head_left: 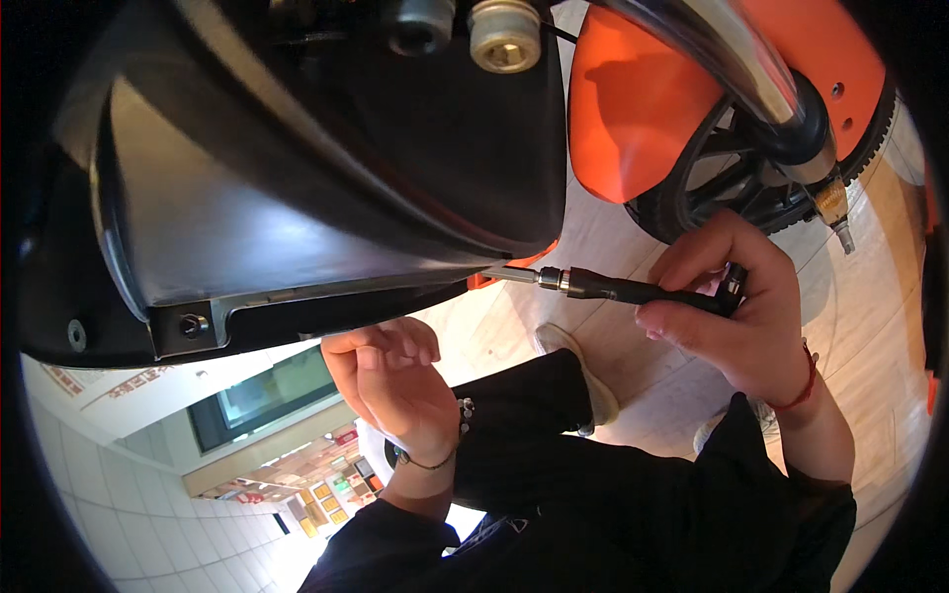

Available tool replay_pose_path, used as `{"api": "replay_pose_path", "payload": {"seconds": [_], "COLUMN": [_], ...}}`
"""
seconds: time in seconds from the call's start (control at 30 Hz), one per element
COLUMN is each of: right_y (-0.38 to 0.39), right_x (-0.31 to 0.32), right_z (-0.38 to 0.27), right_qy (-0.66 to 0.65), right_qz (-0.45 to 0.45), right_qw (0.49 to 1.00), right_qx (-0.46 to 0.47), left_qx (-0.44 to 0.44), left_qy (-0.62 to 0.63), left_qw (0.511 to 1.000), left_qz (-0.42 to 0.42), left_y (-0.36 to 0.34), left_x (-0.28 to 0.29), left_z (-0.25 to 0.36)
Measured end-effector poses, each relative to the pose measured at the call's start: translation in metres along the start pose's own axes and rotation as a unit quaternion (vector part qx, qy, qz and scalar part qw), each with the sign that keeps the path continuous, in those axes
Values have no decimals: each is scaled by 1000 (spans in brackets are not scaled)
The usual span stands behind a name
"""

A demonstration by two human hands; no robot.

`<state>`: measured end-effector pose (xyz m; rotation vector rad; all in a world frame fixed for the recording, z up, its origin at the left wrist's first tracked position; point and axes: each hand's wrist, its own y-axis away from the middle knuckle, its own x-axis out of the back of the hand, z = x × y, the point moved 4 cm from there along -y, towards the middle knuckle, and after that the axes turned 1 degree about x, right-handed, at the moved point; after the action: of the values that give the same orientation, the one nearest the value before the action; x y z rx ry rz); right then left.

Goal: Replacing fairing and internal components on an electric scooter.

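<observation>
My right hand [741,296] grips a black screwdriver [623,290] by the rear of its handle, thumb and fingers closed round it. Its metal bit points left and meets the lower edge of a glossy black body panel [267,227], beside a small orange part [481,281]. Whether the tip sits in a screw is hidden. Just below that panel my left hand [395,381] is raised, its fingers curled together; anything between them is too small or hidden to make out. A screw [193,324] shows in a recess of the panel's edge.
At upper right are an orange fender [643,99], a black wheel [717,178] and a chrome fork tube [736,49]. A large hex-socket bolt [504,38] sits at the top. My shoe [578,371] rests on the wood-look floor [633,346]. Shelves with goods [326,494] stand at lower left.
</observation>
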<state>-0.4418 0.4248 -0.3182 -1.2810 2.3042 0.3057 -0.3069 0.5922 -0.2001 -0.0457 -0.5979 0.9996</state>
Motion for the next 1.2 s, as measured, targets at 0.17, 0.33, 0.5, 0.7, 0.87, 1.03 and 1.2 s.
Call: {"api": "replay_pose_path", "payload": {"seconds": [0.17, 0.33, 0.5, 0.7, 0.87, 1.03, 1.2], "right_y": [-5, -4, -3, -5, -8, -10, -11], "right_x": [1, 1, 1, 2, 2, 3, 2], "right_z": [-5, -9, -10, -14, -14, -14, -20], "right_qy": [36, 76, 76, 104, 96, 91, 119], "right_qz": [-19, -17, -18, -31, -38, -42, -56], "right_qw": [999, 996, 995, 990, 989, 990, 983], "right_qx": [23, 50, 65, 91, 103, 99, 129], "left_qx": [-36, -82, -90, -72, -72, -53, -65], "left_qy": [-66, -67, -39, -45, -8, 9, -11], "left_qw": [997, 994, 995, 995, 990, 988, 994], "left_qz": [-17, 12, 31, 46, 119, 148, 93], "left_y": [-1, -4, -6, -7, -7, -6, -6], "left_x": [-4, -6, -14, -25, -26, -27, -29], "left_z": [-7, -15, -16, -13, -18, -19, -15]}}
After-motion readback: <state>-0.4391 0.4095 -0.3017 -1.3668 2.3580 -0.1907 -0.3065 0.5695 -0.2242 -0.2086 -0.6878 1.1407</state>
